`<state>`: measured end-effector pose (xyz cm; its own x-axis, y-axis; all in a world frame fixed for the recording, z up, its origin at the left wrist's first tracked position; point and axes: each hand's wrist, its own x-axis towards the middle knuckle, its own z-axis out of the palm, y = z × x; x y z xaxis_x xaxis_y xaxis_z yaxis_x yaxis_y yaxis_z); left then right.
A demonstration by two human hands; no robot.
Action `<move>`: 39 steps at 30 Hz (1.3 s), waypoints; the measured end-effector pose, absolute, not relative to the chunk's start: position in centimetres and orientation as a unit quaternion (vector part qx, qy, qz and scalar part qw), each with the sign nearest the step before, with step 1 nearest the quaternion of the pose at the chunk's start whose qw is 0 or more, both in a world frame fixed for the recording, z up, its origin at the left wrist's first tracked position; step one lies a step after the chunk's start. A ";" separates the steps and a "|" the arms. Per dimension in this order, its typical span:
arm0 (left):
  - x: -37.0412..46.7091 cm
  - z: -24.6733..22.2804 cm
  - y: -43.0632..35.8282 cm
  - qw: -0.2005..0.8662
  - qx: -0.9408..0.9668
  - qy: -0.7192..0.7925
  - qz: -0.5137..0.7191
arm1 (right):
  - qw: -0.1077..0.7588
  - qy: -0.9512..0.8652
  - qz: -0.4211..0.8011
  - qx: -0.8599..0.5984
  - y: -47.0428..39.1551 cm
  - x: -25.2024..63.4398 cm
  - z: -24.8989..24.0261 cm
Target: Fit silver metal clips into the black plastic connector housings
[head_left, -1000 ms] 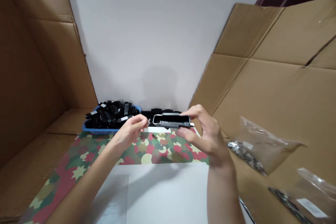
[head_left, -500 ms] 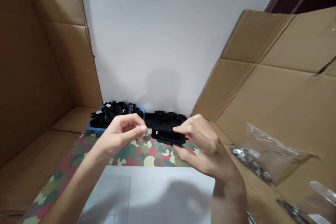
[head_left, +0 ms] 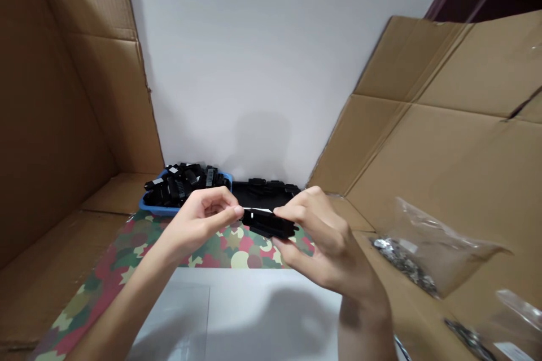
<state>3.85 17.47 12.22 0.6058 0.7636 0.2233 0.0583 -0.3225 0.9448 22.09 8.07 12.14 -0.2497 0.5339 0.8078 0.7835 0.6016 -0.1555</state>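
Observation:
A small black plastic housing (head_left: 271, 224) is held between the thumb and fingers of my right hand (head_left: 324, 237), slightly tilted, above the patterned cloth. A thin white strip shows along its top edge. My left hand (head_left: 207, 214) is closed in a pinch, with thumb and fingertip meeting at the housing's left end. Whatever is between those fingertips is too small to make out. Just behind the hands stands a blue basket (head_left: 157, 210) heaped with similar black parts (head_left: 180, 183).
A black tray (head_left: 243, 194) holding black pieces sits against the white wall. The camouflage cloth (head_left: 241, 251) and a white sheet (head_left: 254, 316) cover the work surface. On the right, clear plastic bags (head_left: 453, 248) of small metal parts lie on cardboard (head_left: 457, 163). Cardboard walls both sides.
My left fingertips have moved right to the housing's left end, from a small gap away. The housing has tilted in my right hand, and a white strip now shows along its top.

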 end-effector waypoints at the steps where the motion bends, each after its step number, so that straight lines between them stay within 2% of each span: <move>1: 3.9 12.2 17.4 0.510 0.737 0.279 0.346 | 0.445 -0.776 -0.139 -0.424 8.1 22.1 12.1; 17: 4.2 11.7 17.9 0.503 0.734 0.281 0.360 | 0.433 -0.778 -0.135 -0.435 8.3 21.9 12.0; 27: 4.6 10.7 17.2 0.372 0.755 0.317 0.437 | 0.460 -0.763 -0.148 -0.429 8.7 21.6 11.6; 29: 4.9 10.2 17.3 0.399 0.739 0.299 0.454 | 0.481 -0.753 -0.141 -0.426 8.9 21.7 11.4; 35: 5.6 9.5 17.3 0.611 0.649 0.196 0.409 | 0.555 -0.733 -0.106 -0.378 9.8 21.9 10.8; 39: 5.7 9.5 16.9 0.619 0.627 0.207 0.427 | 0.583 -0.723 -0.076 -0.363 10.1 21.8 10.6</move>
<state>5.69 16.94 9.52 0.5506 0.7867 0.2793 -0.2690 -0.1496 0.9515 21.85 10.10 10.60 -0.0573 0.4364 0.8979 0.6131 0.7252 -0.3133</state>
